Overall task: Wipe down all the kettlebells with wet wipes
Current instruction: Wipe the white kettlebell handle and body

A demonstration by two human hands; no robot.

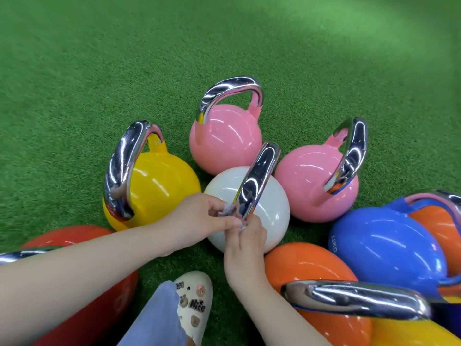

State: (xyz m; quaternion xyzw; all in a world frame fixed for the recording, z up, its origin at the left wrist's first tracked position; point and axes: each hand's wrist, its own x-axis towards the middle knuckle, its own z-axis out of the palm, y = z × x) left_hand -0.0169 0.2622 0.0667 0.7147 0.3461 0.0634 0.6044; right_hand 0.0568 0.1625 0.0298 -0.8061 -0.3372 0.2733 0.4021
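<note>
A white kettlebell with a chrome handle stands in the middle of a cluster on green turf. My left hand pinches a small crumpled wet wipe against the near end of that handle. My right hand reaches up from below and grips the handle's base, with a bit of wipe under its fingers. Around it stand a yellow kettlebell, two pink ones, a blue one, an orange one and a red one.
My foot in a cream clog with charms and a blue trouser leg sit at the bottom centre. More orange and yellow kettlebells crowd the right edge. Green turf stretches behind the cluster.
</note>
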